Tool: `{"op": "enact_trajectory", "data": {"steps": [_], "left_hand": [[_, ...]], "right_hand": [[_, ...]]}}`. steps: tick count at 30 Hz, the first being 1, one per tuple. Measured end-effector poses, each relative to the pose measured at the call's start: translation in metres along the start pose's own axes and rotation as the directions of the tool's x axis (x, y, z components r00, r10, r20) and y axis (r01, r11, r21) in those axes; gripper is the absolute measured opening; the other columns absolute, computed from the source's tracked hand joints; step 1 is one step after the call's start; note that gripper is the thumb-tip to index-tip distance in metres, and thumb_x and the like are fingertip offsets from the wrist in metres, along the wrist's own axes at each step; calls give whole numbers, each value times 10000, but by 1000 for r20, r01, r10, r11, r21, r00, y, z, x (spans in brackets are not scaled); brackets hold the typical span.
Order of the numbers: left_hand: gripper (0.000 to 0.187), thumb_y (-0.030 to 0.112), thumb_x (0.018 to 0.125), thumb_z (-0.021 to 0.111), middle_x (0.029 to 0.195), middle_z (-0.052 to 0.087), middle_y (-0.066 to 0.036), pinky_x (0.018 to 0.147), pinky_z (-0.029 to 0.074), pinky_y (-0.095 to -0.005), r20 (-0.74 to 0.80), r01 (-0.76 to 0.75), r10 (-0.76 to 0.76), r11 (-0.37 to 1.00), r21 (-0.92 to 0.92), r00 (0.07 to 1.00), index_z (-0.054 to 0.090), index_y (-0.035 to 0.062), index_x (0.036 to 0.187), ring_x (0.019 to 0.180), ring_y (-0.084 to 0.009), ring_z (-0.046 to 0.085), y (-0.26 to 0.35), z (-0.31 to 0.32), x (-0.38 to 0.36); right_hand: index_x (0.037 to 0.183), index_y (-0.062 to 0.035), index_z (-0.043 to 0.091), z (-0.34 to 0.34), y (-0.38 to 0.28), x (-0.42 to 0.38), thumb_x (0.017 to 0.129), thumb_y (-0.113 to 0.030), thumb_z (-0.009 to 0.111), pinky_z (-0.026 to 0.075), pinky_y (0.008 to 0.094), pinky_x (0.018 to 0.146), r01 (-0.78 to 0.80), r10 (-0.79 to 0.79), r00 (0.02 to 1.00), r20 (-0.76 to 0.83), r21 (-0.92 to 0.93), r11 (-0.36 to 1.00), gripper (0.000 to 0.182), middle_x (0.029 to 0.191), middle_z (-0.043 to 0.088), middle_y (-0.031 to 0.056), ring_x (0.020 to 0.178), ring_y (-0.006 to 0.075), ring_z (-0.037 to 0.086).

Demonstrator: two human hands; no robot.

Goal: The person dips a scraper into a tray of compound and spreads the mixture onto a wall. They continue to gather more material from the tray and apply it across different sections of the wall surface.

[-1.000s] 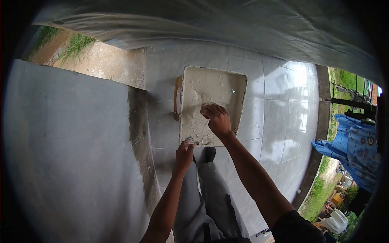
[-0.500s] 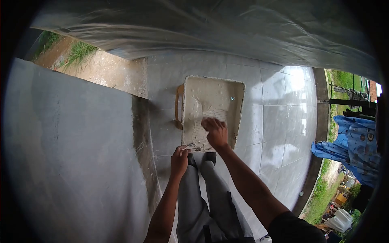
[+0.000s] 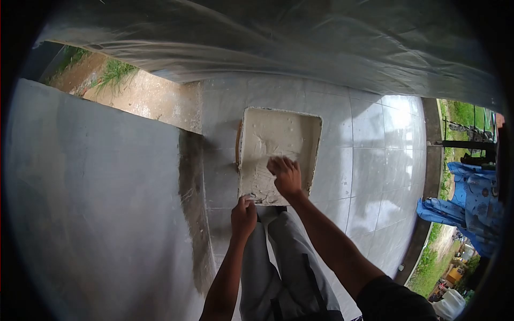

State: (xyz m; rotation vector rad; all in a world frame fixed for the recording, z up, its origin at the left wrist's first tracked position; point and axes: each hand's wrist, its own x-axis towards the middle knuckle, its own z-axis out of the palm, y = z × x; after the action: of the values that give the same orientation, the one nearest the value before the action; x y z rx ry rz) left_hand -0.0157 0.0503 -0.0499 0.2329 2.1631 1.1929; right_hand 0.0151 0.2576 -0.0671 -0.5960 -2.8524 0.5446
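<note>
While a grey sheet (image 3: 267, 43) spans the top of the view and a wall (image 3: 96, 187) fills the left, the tiled floor (image 3: 332, 171) runs beside both, with blue cloth (image 3: 468, 203) hanging beyond its right edge. Nearest are the person's legs (image 3: 286, 262), and just ahead of them is the tray (image 3: 314, 144), placed, it seems, within easy reach of both hands; what it rests on is hidden, though a brown bar (image 3: 239, 142) shows along its left side. Pale paste (image 3: 278, 128) covers its bottom, presumably kept in by the raised sides. Over the paste is the right hand (image 3: 286, 175), fingers curled; blur hides whether they hold anything. The left hand (image 3: 244, 216) is at the tray's near left corner, fingers drawn together, perhaps to steady it, but I cannot tell whether they pinch the rim.
</note>
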Motion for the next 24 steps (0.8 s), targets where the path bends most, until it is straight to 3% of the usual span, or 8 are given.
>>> {"op": "enact_trajectory", "data": {"steps": [7,11,14,16,17,18,20,24], "left_hand": [[298,187,954,565,1042,751,-223,884,559,-498,-13,-31,32,995,96,999,626,-2,1176,1000,-409,721,15,40,10],[286,184,938,574,1030,752,-216,873,555,-509,-36,-46,53,983,179,998,630,8,1156,984,-413,718,31,40,-10],[277,168,932,580,1028,751,-199,870,549,-510,-92,-68,85,982,175,992,632,28,1165,973,-415,709,48,34,-28],[277,161,929,583,1034,749,-193,872,546,-510,-135,-84,113,976,201,984,632,34,1171,973,-414,705,61,28,-37],[278,155,928,587,1046,746,-191,879,544,-511,-126,-79,109,970,229,986,631,37,1175,980,-411,702,67,27,-39],[279,149,926,592,1059,743,-190,887,542,-511,-118,-78,111,964,256,987,630,40,1180,986,-409,698,75,27,-38],[287,150,927,593,1071,741,-195,897,540,-509,-134,-123,160,960,249,978,628,37,1188,999,-409,697,95,24,-37],[316,151,933,596,1120,730,-203,937,531,-494,-137,-153,193,955,255,972,618,27,1223,1063,-411,681,147,7,-54]], "right_hand": [[1092,-89,673,26,21,-46,808,-91,611,439,497,1050,164,-150,974,169,-71,984,291,1212,665,104,1132,273,639],[1052,-142,765,-7,27,-73,779,-79,624,484,473,1019,-76,20,925,380,135,988,313,1143,736,56,1098,246,672],[1083,-115,796,-15,50,-72,803,-37,588,570,403,809,-548,469,836,286,366,752,357,1047,765,141,927,312,742],[1054,-49,786,-14,75,-75,892,-83,599,575,413,827,-674,560,706,435,655,341,250,1004,772,135,950,299,746],[1083,-33,771,-27,79,-70,916,-95,605,578,416,833,-713,522,618,588,699,56,243,1013,765,128,967,297,742],[1083,-33,771,-43,74,-64,916,-95,605,578,416,833,-697,515,634,577,714,59,243,1013,765,128,967,297,742],[1245,-22,683,-76,63,-59,958,-100,584,575,430,898,-542,442,589,677,736,-405,314,1132,714,113,1005,294,717],[1341,-39,567,-108,61,-53,981,-154,569,508,463,1062,-425,111,829,548,747,-512,378,1218,649,96,1125,272,659]]}}
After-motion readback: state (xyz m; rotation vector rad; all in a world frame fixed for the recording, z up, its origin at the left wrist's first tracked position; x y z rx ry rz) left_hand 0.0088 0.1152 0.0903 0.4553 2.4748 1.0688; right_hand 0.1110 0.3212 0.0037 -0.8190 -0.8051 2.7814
